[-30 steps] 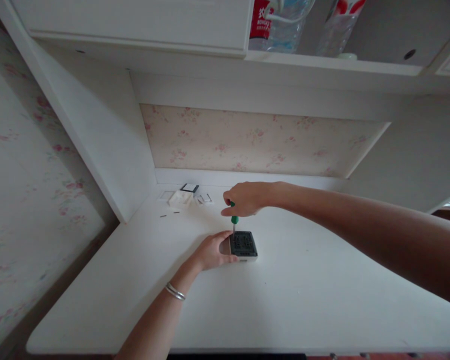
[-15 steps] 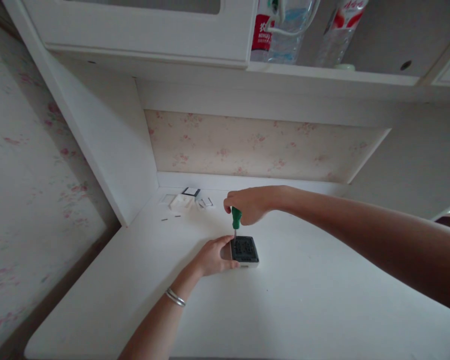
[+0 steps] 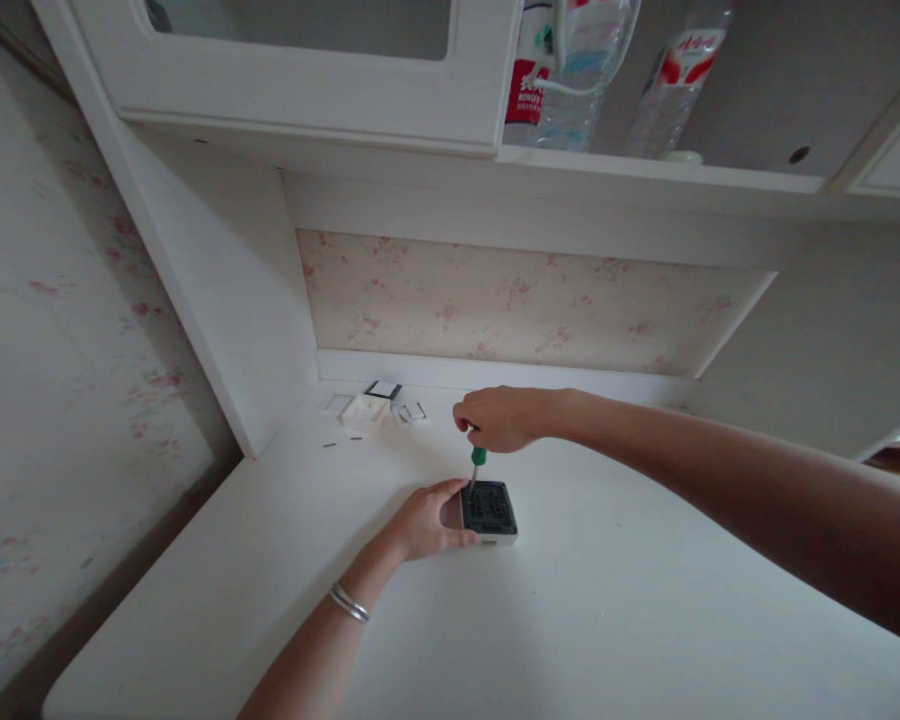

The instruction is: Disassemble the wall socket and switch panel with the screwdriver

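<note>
A small square box (image 3: pixel 489 510) with a white body and a black top face lies on the white desk. My left hand (image 3: pixel 429 522) grips its left side, thumb and fingers on opposite edges. Above it, my right hand (image 3: pixel 499 417) is closed around the green handle of a screwdriver (image 3: pixel 478 458). The shaft points down, slightly tilted, and its tip meets the black face near the upper left corner. Whether a screw sits under the tip is too small to tell.
At the back left of the desk (image 3: pixel 615 600) lie a white open case (image 3: pixel 365 411), a black-edged frame (image 3: pixel 383 389), small loose pieces (image 3: pixel 411 412) and two thin dark strips. An overhead cabinet (image 3: pixel 315 100) holds plastic bottles (image 3: pixel 679 80).
My right hand has shifted on the screwdriver and covers more of its handle, which now leans slightly more. My left hand keeps its grip on the box. The camera view has tilted up slightly.
</note>
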